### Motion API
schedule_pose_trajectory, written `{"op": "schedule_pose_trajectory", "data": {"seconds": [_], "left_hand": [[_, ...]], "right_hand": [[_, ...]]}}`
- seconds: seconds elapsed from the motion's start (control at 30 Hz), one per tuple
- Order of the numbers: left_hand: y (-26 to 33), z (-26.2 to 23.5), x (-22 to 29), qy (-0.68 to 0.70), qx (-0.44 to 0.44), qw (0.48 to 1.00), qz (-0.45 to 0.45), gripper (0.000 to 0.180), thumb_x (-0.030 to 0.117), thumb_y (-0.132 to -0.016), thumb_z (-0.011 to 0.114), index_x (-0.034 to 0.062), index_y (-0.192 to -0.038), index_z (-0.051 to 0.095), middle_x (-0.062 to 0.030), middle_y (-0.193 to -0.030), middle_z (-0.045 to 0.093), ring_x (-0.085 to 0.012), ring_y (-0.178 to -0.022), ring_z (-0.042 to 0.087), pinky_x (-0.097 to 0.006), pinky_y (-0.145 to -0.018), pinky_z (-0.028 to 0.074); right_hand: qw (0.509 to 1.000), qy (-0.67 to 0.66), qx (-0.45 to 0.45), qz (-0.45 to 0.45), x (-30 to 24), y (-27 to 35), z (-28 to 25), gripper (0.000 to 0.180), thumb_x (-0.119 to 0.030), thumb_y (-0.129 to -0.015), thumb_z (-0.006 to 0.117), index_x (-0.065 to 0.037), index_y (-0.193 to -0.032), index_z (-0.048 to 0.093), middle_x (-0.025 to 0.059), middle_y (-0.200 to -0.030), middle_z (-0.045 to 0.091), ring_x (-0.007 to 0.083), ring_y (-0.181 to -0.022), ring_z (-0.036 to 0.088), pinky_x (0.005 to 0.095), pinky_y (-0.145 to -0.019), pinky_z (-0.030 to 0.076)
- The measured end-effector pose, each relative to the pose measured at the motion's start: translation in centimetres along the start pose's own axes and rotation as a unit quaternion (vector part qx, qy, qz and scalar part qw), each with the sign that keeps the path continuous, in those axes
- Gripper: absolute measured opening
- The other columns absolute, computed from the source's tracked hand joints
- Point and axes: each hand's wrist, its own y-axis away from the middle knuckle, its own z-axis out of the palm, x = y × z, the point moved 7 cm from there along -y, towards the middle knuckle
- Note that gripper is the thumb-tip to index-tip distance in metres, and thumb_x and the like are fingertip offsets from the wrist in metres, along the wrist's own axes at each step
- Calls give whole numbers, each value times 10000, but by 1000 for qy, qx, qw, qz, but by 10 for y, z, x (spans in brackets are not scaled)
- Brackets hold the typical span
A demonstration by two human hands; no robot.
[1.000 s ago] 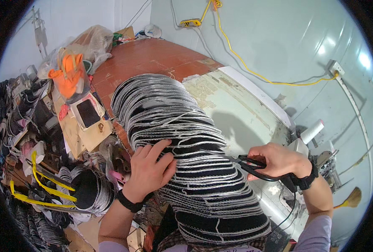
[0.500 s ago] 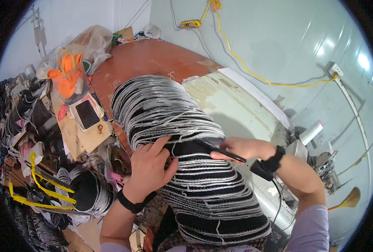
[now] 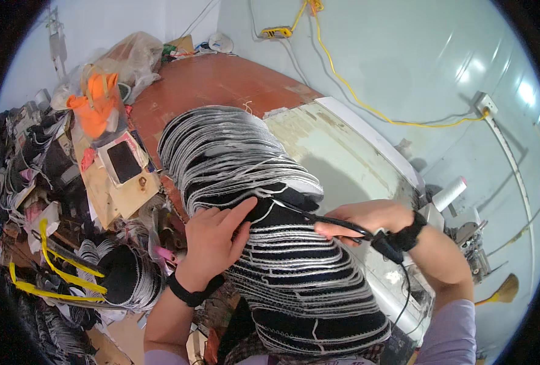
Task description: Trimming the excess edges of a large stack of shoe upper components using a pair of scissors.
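A long, curved stack of black, flat fabric pieces with white stitched edges (image 3: 288, 246) runs from the person's lap up over the table. Near its middle, the slim tips of a pair of black-handled metal scissors (image 3: 306, 214) point at a thin white strand (image 3: 268, 210) lying across a black piece. The right hand (image 3: 370, 218) is wrapped around the handles; the left hand (image 3: 215, 240) rests on the near-left edge, index finger extended, thumb apart. The step in hand appears to be snipping threads between pieces; the next move calls for steadying the strand and keeping the tips clear of that index finger. Beyond lie a red-brown tabletop (image 3: 191, 82) and, rightward, a white thread cone (image 3: 449, 194).
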Motion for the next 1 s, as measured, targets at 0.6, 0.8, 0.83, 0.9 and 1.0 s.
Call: {"op": "schedule_pose_trajectory", "data": {"seconds": [0.6,0.8,0.83,0.9,1.0], "left_hand": [[-1,8,5,-72,-42,996,7,701,159,-751,737,129,-1416,517,-15,-712,572,-201,-648,558,-350,-627,410],[6,6,1,-84,-45,995,-6,621,162,-755,742,150,-1353,575,-8,-724,551,-195,-656,556,-348,-629,405],[8,1,1,-70,-21,997,5,516,158,-754,754,157,-1253,621,-13,-740,561,-210,-656,557,-361,-625,412],[9,2,0,-47,6,999,15,411,154,-754,766,163,-1153,668,-19,-756,571,-225,-657,559,-373,-621,420],[14,2,-2,-25,42,998,27,240,145,-726,793,149,-943,692,-31,-793,557,-212,-647,540,-355,-592,414]], "right_hand": [[981,149,123,-16,-22,-20,-14,1003,-888,-807,323,-31,-1227,630,226,-1102,673,387,-1044,627,452,-893,481],[970,123,196,-73,-20,-7,-16,842,-792,-829,505,27,-875,693,211,-701,627,352,-679,613,443,-659,479],[967,145,203,-61,-22,10,-15,772,-735,-840,570,33,-840,661,178,-672,570,290,-636,540,413,-624,440],[963,176,188,-82,-10,50,-19,593,-578,-833,716,11,-864,648,130,-661,576,200,-623,532,362,-594,432],[983,38,144,-106,5,94,-16,634,-619,-862,660,15,-876,639,79,-659,535,176,-626,472,354,-580,410]]}}
